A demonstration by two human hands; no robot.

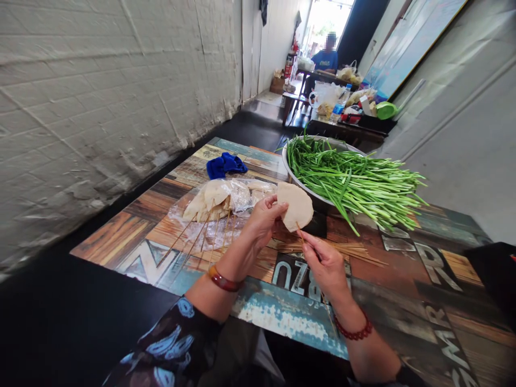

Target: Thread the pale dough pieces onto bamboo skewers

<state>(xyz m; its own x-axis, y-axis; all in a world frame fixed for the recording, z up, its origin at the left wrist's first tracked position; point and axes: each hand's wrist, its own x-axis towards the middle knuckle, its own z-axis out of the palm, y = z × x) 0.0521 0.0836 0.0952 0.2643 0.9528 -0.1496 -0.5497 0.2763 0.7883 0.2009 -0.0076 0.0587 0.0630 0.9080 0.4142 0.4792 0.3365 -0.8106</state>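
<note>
Between the thumb and fingers of my left hand (pixel 264 220) is a thin, pale, flat round piece of food (pixel 296 208), held up over the table. My right hand (pixel 325 263) pinches a thin wooden skewer (pixel 300 234), whose upper end meets the lower edge of the round piece. How deep the tip goes in cannot be seen. Left of my hands, more pale pieces on skewers (pixel 212 200) lie heaped on a clear plastic bag (pixel 197 231). Loose skewers (pixel 358 251) lie on the table behind my right hand.
A large metal bowl (pixel 285 156) heaped with long green stalks (pixel 363 185) stands at the back right of the patterned table (pixel 137 220). A blue cloth (pixel 226 164) lies at the back left. Farther off, a person (pixel 325 58) sits beyond a cluttered table.
</note>
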